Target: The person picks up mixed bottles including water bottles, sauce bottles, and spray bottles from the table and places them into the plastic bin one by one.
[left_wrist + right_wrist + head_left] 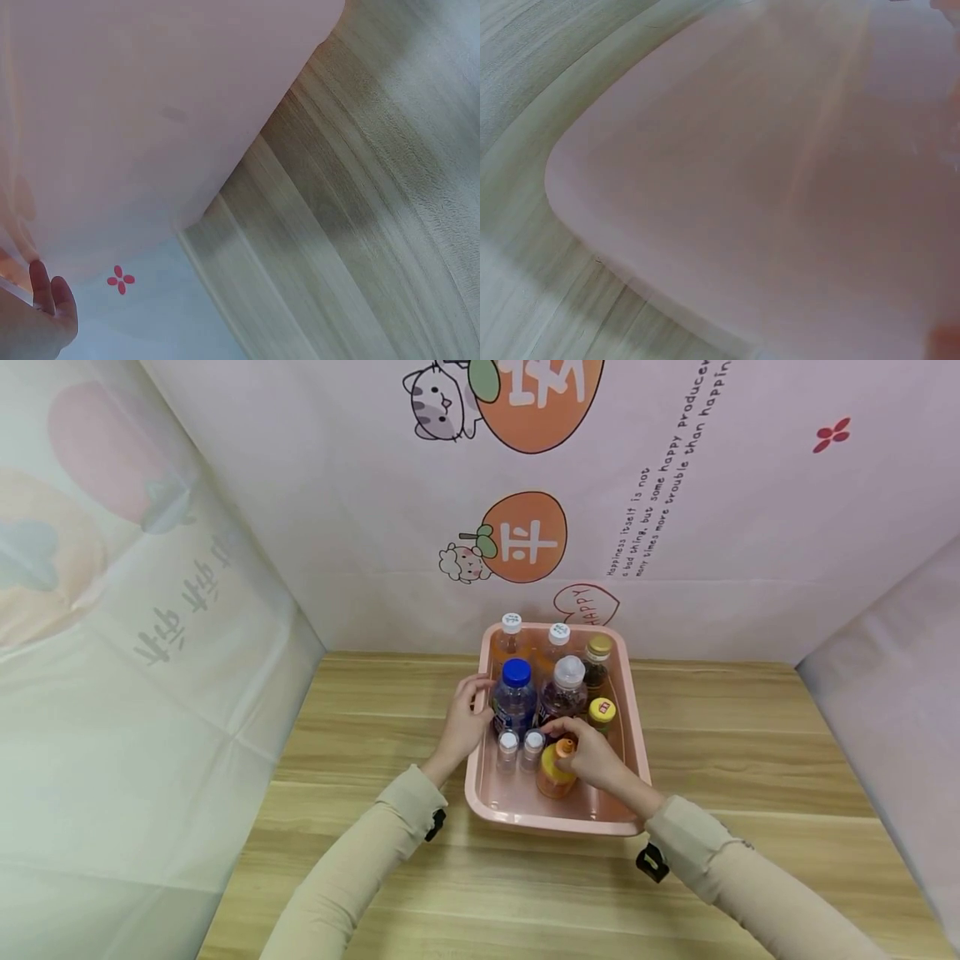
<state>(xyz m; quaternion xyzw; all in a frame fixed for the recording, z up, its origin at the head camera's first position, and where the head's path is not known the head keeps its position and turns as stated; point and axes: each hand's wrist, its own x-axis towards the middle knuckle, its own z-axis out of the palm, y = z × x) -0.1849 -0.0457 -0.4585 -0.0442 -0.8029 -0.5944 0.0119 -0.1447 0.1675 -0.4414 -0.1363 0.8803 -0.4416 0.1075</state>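
A pink plastic basin [517, 817] holds several bottles. My right hand [588, 752] reaches over its right side and grips a small orange bottle with a yellow upper part [555, 782] near its orange cap. Two small clear bottles with white caps, one of them a white-capped bottle [507, 752], stand just left of it. My left hand [467, 718] is at the basin's left rim, thumb and fingers spread beside a blue-capped bottle [514, 703]. In the left wrist view, the left hand's fingers [64, 304] show against the basin wall; the right wrist view shows mostly basin [705, 187].
Behind stand a purple bottle with a clear cap [564, 693], two white-capped orange bottles, a gold-capped jar [597, 664] and a yellow-capped jar [602, 712]. The basin sits on a wood-grain table [360, 735], close to a printed cloth wall [375, 527].
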